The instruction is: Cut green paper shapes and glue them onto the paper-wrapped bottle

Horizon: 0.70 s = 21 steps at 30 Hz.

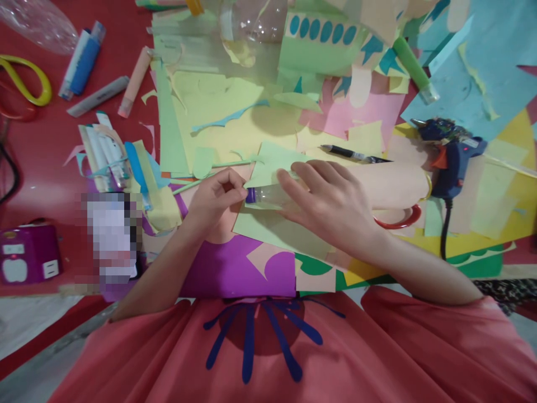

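The bottle [271, 196] lies on its side near the desk's [33, 162] near edge, its long axis running roughly along that edge. Its purple cap [251, 195] points left; its other end, in a pale peach wrap [390, 183], points right.

The left hand [218, 196] is at the cap end, thumb and forefinger drawn almost together just at the cap. Whether they pinch the cap or the corner of the green paper [272, 159] beside it cannot be told. The right hand [327, 193] lies palm down across the bottle's middle, fingers spread and loosely bent over the far side, thumb toward the near edge, so it has the bottle held down between them.

The green paper stands along the bottle's far side, its lower edge against the clear neck. The cap is therefore just right of the left fingertips, and the left hand is much the nearer to it; the wrap is nearer the right hand. A pen [352, 153] lies beyond the wrap, and a glue gun [459, 159] sits past its right end.
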### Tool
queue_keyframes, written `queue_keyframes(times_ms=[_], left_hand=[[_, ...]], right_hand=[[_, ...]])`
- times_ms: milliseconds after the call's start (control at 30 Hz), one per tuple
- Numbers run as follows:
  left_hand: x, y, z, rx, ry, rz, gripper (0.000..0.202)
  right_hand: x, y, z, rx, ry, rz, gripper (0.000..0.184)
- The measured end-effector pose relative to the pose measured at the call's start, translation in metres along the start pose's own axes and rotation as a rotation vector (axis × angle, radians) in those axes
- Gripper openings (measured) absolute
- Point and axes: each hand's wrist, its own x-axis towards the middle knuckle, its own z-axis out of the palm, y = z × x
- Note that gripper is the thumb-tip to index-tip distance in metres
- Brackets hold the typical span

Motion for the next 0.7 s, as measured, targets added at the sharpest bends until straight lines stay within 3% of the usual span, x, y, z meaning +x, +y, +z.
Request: queue_keyframes(times_ms=[333, 700], left_hand=[[-0.0007, -0.0027, 0.0063, -0.029, 0.096, 0.015, 0.051], [-0.0013, -0.0025, 0.0087, -0.045, 0.121, 0.024, 0.05]], right_hand=[[0.0025, 0.0029, -0.0022, -0.008, 0.029, 0.042, 0.035], [0.0015, 0.0006, 0.0009, 0.011, 0.032, 0.062, 0.031]])
